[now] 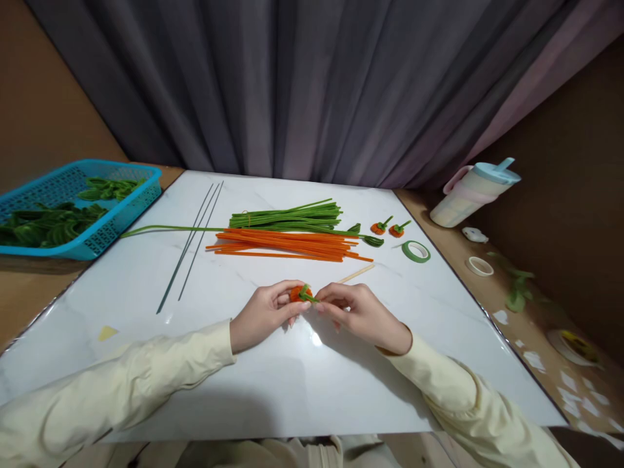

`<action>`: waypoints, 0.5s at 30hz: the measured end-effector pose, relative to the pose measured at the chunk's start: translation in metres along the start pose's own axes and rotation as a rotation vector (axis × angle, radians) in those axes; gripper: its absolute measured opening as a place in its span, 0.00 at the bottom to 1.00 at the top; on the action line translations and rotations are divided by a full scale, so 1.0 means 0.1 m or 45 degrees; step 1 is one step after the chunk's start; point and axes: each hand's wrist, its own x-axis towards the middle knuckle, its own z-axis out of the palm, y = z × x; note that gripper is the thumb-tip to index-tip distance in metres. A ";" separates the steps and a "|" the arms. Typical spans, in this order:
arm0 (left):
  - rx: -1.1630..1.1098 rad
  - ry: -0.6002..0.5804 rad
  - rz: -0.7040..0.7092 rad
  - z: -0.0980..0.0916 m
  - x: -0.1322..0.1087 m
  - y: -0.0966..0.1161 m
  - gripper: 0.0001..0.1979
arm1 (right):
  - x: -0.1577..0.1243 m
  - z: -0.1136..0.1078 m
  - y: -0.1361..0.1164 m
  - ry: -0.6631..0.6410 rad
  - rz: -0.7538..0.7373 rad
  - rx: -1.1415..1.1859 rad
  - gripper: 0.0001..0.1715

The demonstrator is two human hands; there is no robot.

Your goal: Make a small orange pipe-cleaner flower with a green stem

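Near the middle of the white table, my left hand point(267, 309) is closed around a small orange pipe-cleaner pumpkin point(298, 294) with a green top. The thumb and fingertips of my right hand point(363, 314) pinch the pumpkin's green stem point(311, 298) from the other side. Beyond my hands lie a pile of orange pipe cleaners point(287, 245) and a bundle of green pipe cleaners point(287, 216). Two finished-looking orange pumpkins with green stems point(378, 228) rest at the back right. A thin wooden stick point(357, 273) lies just behind my right hand.
A blue basket point(90, 250) with green leaf-like pieces stands at the left. Long thin wires point(188, 250) lie beside it. Green tape point(416, 251) sits on the right. A tumbler point(468, 195), a white ring point(480, 266) and paper scraps point(533, 361) are beyond the table's right edge.
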 end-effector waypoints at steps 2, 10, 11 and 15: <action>-0.011 -0.010 -0.008 0.00 0.00 0.00 0.20 | -0.01 0.00 0.01 0.076 -0.155 -0.257 0.10; -0.077 0.000 -0.009 0.00 0.01 0.05 0.19 | -0.06 0.05 0.03 0.059 -0.306 -0.439 0.09; -0.083 0.002 -0.006 0.00 0.01 0.05 0.18 | -0.06 0.06 0.03 0.049 -0.313 -0.435 0.09; -0.095 0.009 0.002 0.00 0.01 0.03 0.17 | -0.07 0.08 0.02 0.031 -0.354 -0.448 0.09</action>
